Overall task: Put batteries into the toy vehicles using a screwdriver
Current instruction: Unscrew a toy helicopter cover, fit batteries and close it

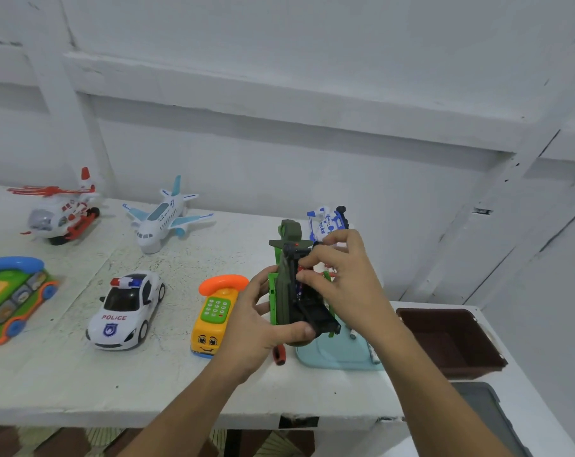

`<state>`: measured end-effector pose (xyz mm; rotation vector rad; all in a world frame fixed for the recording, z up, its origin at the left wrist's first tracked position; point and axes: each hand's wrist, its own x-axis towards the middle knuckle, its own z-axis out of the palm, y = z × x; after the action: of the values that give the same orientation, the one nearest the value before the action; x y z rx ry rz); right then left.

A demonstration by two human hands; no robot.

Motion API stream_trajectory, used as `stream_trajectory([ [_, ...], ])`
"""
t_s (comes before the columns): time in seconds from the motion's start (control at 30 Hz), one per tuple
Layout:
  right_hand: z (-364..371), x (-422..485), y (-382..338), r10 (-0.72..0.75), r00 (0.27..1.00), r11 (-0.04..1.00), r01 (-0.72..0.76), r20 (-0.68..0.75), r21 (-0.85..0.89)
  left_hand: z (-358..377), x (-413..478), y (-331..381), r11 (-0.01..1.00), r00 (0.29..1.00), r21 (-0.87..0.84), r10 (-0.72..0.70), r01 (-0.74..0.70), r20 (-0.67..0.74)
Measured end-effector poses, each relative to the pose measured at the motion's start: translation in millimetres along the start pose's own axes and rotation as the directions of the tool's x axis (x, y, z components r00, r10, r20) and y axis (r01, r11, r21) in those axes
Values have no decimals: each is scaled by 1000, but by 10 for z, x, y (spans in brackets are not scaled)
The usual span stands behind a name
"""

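A white painted table (81, 384) stands against a white panelled wall. Above the table's right part, an olive-green plastic toy vehicle (284, 285) with bright green side parts is held up off the surface, standing on end, its dark underside turned towards the right. The left hand (256, 328) grips it from the left and below, thumb across the lower end and fingers wrapped behind. The right hand (342, 278) comes in from the right, its fingers curled with the tips closed on the dark underside; whether they also pinch a battery there cannot be told.

Just below the hands, a red-and-black screwdriver handle (278, 354) lies on the table, beside a pale blue plastic tray (338, 357). Behind the hands sits a blue-and-white toy helicopter (329, 222). To the left stands a yellow toy telephone with an orange handset (216, 311), then a white police toy car (127, 311). Farther back are a white toy aeroplane with light blue wings (165, 216) and a red-and-white toy helicopter (61, 212). At the left edge is a green wheeled toy telephone with a blue handset (12, 298). On the right lie a dark brown square tray (451, 341) and, nearer, a grey tray (487, 413).
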<state>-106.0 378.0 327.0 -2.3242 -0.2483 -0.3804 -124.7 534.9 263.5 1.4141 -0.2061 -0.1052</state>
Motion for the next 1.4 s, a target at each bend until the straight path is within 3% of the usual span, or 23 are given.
stream_trajectory([
  [0.1,43,-12,17,83,996,991,-85,31,98,13,15,-43,1000,1000,-22,-17,16,-3],
  [0.23,119,-34,35,127,988,909,-151,86,388,22,33,-109,997,999,-75,-37,37,-9],
  [0.47,59,-9,50,190,979,774,-193,69,604,2,34,-89,995,999,-100,-17,21,47],
  [0.73,113,-8,11,206,978,869,-189,13,458,25,51,-29,993,998,-117,-12,19,64],
  [1.03,20,59,-17,411,904,723,-404,122,560,31,45,-53,990,995,-127,-45,56,86],
  [1.3,27,66,-28,375,922,807,-375,94,457,12,87,-104,987,994,-140,-63,74,85],
  [1.4,-51,99,-31,348,915,692,-398,205,603,10,96,-57,983,995,-165,-66,79,81],
])
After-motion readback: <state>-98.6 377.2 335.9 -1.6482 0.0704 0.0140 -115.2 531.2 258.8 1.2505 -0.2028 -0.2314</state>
